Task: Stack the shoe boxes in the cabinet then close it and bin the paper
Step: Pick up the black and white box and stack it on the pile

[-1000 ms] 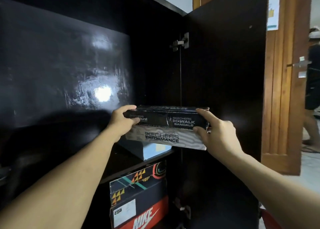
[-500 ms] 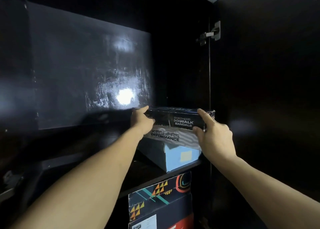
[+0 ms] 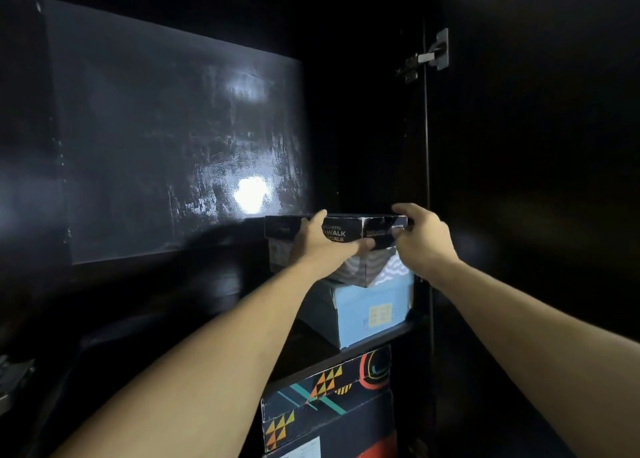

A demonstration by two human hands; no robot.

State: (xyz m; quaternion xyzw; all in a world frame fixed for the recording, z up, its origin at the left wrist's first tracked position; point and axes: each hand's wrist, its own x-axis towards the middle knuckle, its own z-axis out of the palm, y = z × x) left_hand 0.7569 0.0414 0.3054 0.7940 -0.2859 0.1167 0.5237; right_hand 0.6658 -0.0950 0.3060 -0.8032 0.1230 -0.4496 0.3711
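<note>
Box (image 3: 346, 230) now turned, between both hands.

The left hand (image 3: 323, 241) covers part of the lettering on the black shoe box (image 3: 346, 230), so only fragments read. Below the light blue box (image 3: 367, 312), the bottom box (image 3: 332, 445) is cut off by the frame's lower edge, its label blurred.

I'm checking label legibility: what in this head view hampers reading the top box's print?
Head view: cabinet interior is very dark; a bright glare spot sits on the back panel; the left hand covers part of the black shoe box lettering, which looks soft.
</note>
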